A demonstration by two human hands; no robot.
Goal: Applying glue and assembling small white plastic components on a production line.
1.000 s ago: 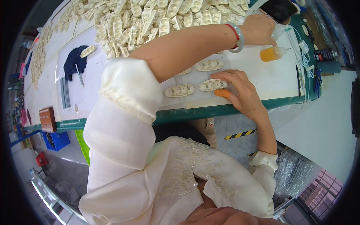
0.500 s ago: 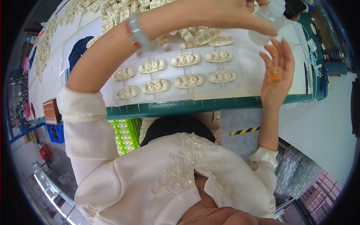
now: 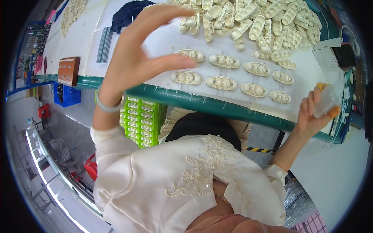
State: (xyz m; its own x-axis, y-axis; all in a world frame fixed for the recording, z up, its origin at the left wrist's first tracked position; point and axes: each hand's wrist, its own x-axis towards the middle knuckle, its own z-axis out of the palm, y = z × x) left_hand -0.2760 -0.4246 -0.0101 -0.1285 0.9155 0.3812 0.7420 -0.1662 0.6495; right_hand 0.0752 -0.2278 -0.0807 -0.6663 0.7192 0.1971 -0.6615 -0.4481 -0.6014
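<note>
My left hand (image 3: 136,58) hangs over the left part of the table, its fingers and thumb spread wide with nothing between them. Just right of it, cream oval plastic cases (image 3: 221,82) with round hollows lie in two neat rows on a pale, see-through sheet. At the right table edge, my right hand (image 3: 309,112) grips a translucent white bottle (image 3: 327,101), tilted over. Orange coverings show on some of that hand's fingertips. What the bottle contains cannot be made out.
A large loose heap of cream cases (image 3: 268,23) fills the back of the table. Grey strips (image 3: 103,44), a dark blue cloth (image 3: 128,15) and a brown box (image 3: 69,71) lie left. Right stands a white box (image 3: 327,54) beside cables. Below are stacked green trays (image 3: 142,120).
My left hand has let go of the bottle and swung far left, opening out. My right hand, open before, now holds the bottle. The view has shifted, showing more of the left side.
</note>
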